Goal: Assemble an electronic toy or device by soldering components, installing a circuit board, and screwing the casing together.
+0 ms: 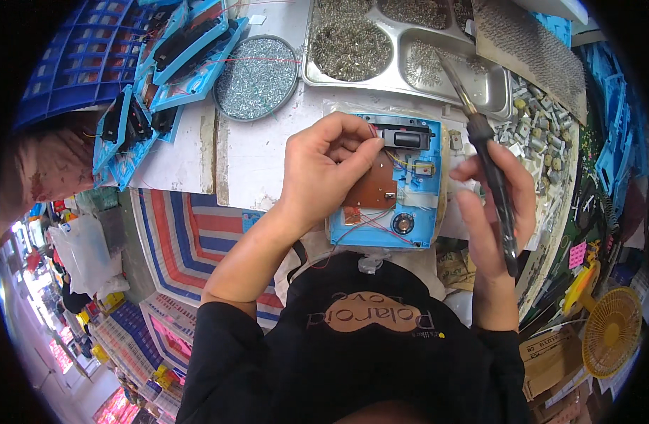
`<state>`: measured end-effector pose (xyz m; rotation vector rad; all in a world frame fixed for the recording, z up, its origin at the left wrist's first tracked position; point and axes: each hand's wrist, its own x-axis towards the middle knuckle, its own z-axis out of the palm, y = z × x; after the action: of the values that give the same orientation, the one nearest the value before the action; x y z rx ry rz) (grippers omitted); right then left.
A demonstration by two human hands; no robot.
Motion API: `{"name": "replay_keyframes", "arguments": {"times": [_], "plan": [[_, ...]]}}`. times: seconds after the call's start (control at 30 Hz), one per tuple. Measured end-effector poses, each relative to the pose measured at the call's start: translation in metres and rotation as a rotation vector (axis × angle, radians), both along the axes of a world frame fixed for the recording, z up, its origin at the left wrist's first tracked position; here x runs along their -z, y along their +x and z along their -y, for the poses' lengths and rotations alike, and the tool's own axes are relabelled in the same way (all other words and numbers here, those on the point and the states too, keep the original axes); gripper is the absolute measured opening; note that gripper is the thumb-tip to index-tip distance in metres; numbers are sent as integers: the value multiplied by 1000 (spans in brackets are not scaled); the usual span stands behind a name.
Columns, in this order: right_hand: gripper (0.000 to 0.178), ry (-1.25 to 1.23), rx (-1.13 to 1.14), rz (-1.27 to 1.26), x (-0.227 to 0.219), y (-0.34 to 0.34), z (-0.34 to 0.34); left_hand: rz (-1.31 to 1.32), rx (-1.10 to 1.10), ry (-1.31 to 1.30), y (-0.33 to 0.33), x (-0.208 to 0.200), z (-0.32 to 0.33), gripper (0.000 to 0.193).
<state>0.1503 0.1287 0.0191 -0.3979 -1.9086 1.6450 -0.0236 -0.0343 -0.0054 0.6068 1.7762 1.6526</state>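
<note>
In front of me lies an open blue plastic casing [427,194] with a brown circuit board [370,185], a black part [407,138] along its far edge, a small motor [424,167] and a round speaker [403,224]. Thin red and yellow wires run between these parts. My left hand [331,166] is over the casing's left side, thumb and forefinger pinched together by the black part; a bit of red wire shows at the fingertips. A soldering iron [491,162] rests in my right hand [504,205], right of the casing, its tip pointing away above a metal tray [504,88].
A round dish [216,95] of small screws stands at the far left of the table, beside stacked blue casings [126,141] and a blue crate [77,60]. Tray compartments hold small metal parts. Loose motors [547,131] are heaped at right; a yellow fan [612,332] stands lower right.
</note>
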Motion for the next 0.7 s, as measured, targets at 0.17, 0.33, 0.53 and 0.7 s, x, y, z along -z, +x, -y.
{"name": "replay_keyframes", "arguments": {"times": [0.17,0.33,0.53,0.7], "plan": [[58,115,-71,74,-6,-45,-1,83,41,-13,-4,-4,1,13],[61,186,-82,3,3,-78,7,-77,33,12,-3,1,-1,13],[60,218,-58,36,10,-73,9,-106,42,-27,-4,2,0,15],[60,258,-56,5,10,-77,9,-227,63,-43,-6,-1,-1,15]]}}
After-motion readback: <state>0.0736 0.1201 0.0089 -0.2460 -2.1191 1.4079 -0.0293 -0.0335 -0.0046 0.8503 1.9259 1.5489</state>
